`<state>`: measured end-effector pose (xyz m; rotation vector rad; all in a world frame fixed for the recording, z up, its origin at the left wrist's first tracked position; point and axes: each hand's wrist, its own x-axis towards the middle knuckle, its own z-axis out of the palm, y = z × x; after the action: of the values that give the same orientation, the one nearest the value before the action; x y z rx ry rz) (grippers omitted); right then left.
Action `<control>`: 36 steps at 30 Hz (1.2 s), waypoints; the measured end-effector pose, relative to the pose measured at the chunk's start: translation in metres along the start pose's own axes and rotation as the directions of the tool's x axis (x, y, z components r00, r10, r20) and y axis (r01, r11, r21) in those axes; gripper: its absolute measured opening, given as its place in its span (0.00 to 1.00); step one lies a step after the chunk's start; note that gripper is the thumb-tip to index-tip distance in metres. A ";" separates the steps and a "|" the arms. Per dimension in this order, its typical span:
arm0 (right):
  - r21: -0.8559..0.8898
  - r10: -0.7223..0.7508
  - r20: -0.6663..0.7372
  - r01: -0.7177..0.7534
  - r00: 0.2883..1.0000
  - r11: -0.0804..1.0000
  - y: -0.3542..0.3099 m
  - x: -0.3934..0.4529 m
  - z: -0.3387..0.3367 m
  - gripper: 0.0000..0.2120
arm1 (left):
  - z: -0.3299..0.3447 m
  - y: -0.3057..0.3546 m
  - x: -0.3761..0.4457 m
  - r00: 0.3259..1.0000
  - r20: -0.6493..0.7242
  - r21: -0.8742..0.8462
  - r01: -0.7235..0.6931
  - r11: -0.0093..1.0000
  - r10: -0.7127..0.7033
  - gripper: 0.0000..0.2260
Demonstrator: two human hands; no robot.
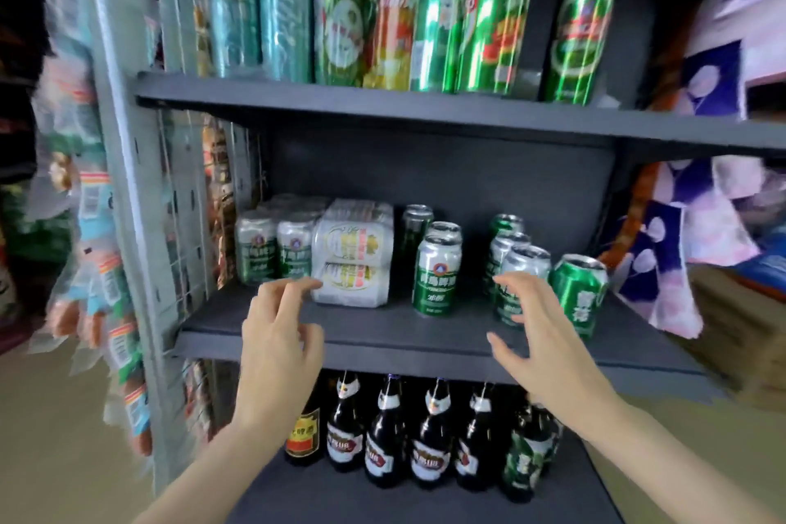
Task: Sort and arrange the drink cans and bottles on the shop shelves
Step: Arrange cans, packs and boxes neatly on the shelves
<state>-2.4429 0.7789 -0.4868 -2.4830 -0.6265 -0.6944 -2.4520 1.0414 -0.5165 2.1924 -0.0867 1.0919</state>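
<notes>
Two bare hands are reaching toward the dark grey middle shelf [383,336] of a shop rack. The left hand [278,332] is hovering with fingers loosely spread, grasping nothing, its fingertips just in front of a white shrink-wrapped pack of cans [353,253] near the shelf's left end. The right hand [542,336] is hovering released, fingers spread, before a row of green and silver cans [516,268] toward the right end. Dark glass bottles [429,442] are standing on the shelf below.
</notes>
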 end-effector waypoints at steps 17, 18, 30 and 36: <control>0.043 -0.024 -0.406 0.046 0.913 0.998 0.008 0.139 -0.204 0.28 | 0.012 0.204 0.188 0.955 -0.257 -0.359 -0.238 0.902 0.149 0.17; 0.068 0.025 -0.387 0.002 0.922 0.998 0.020 0.154 -0.210 0.31 | 0.019 0.214 0.197 0.956 -0.266 -0.390 -0.226 0.893 0.126 0.17; 0.436 0.508 0.120 -0.505 0.853 0.745 0.074 0.260 -0.190 0.38 | 0.062 0.240 0.239 0.947 0.040 -0.430 0.304 0.850 -0.319 0.29; 0.399 0.557 0.080 -0.538 0.827 0.742 0.058 0.258 -0.198 0.32 | 0.048 0.241 0.243 0.937 0.155 -0.241 0.344 0.908 -0.313 0.33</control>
<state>-2.2832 0.6988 -0.2083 -2.0832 0.0133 -0.3369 -2.3445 0.8831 -0.2291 1.9373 0.0827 0.7213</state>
